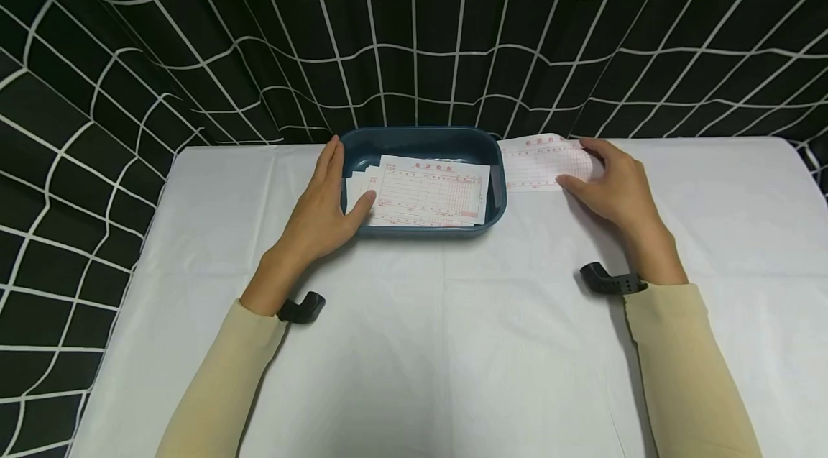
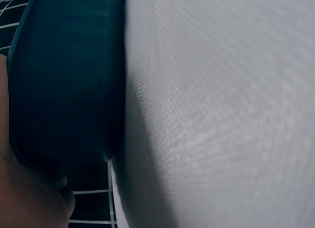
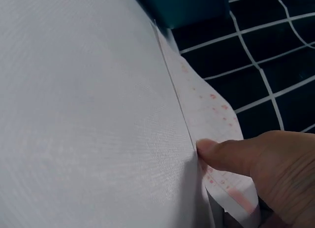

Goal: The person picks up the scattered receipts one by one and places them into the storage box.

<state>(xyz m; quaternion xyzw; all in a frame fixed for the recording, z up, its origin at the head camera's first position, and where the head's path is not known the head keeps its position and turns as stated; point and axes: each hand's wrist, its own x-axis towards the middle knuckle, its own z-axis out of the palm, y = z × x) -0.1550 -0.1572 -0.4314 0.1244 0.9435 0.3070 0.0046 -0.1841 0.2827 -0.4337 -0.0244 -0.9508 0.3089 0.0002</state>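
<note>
A dark blue plastic bin stands near the table's back edge, holding several white receipt forms printed in red. My left hand grips its left end, fingers along the outer side and thumb over the rim by the forms. To the right of the bin, a receipt form lies on the cloth, its far edge bowed upward. My right hand pinches the form's right end, and the thumb shows at its near edge in the right wrist view. The left wrist view shows the bin's wall close beside the hand.
A white cloth covers the table. Behind it and on the left hangs a black curtain with a white grid pattern. Each wrist wears a black strap below a beige sleeve.
</note>
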